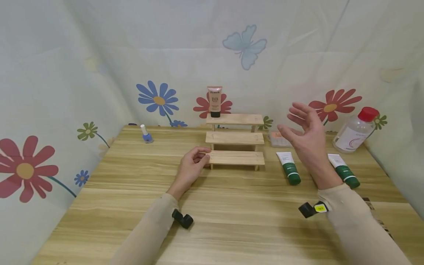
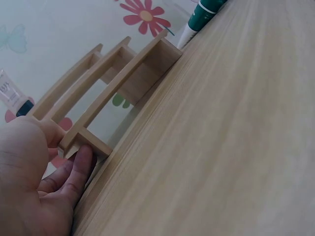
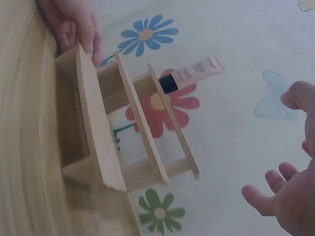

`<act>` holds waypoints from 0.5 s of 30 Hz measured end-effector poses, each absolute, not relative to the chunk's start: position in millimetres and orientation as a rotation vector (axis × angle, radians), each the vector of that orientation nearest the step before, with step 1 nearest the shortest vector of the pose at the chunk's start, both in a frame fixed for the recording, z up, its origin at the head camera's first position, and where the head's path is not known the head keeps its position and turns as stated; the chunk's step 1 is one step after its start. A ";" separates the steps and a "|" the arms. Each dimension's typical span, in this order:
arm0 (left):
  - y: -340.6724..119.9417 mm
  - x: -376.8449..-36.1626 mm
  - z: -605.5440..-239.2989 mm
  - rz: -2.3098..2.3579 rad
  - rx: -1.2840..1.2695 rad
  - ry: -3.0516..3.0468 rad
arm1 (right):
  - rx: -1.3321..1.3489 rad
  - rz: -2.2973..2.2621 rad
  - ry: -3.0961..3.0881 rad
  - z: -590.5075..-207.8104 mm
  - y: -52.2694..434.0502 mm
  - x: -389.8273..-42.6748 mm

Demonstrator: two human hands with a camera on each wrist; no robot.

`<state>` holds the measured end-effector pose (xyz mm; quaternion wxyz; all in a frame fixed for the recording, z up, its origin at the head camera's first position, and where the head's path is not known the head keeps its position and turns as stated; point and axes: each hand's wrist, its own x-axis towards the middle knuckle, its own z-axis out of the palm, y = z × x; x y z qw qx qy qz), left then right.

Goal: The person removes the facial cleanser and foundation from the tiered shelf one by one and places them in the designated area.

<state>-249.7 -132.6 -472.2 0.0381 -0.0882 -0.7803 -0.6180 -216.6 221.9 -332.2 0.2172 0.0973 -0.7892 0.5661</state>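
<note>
The left hand (image 1: 191, 167) grips the left end of the lowest step of the wooden stepped rack (image 1: 235, 138), thumb on top and fingers curled at the edge, bracing it on the table (image 1: 139, 206). The right hand (image 1: 306, 134) hovers to the right of the rack, fingers spread wide, holding nothing. A pink tube (image 1: 214, 101) stands upright on the top step; in my judgement, steady bracing should prevent tipping.

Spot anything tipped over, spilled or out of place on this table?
Nothing spilled or damaged. Two green tubes lie flat on the table right of the stepped rack, while the BB tube stands upright on its top step. The left hand grips the bottom step; the right hand hovers open.
</note>
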 end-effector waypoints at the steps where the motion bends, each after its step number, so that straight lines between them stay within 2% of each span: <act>1: -132.6 -249.8 -472.5 -1.905 -0.272 -2.390 | 0.285 1.597 -2.174 -330.6 215.4 -221.7; 15: -132.5 -249.5 -471.5 -1.967 -0.270 -2.356 | 0.433 1.834 -2.030 -324.4 135.8 -285.7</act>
